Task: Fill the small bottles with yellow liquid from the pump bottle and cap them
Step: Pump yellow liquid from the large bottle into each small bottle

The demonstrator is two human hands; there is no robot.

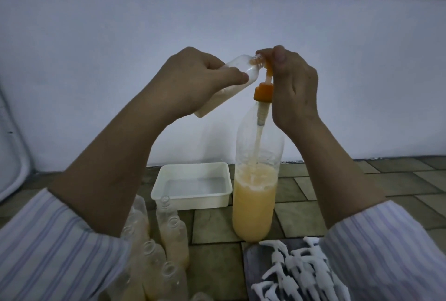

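Wall [217, 23] of pale blue-white fills the space behind our raised hands, and a floor of brown tiles [313, 213] lies below them. Directly under our grip stands the tall clear plastic pump bottle [255, 194], upright, roughly half full of cloudy yellow liquid, with an orange screw collar and orange pump head at its top. Below and behind our left hand sits a white rectangular plastic tub [193, 187], just beside the pump bottle. Nearer us, beneath our left forearm, a cluster of small clear bottles [169, 240] stands uncapped, several holding yellow liquid. Beneath our right forearm, a heap of white pump caps [296, 274] lies on a dark tray [251, 259]. Our left hand [193, 81] is wrapped firmly around a small clear plastic bottle [229, 83], tilted with its open mouth meeting the pump spout. Our right hand [292, 83] is closed over the orange pump head, thumb on top; whether liquid is flowing we cannot quite tell in the dim light.
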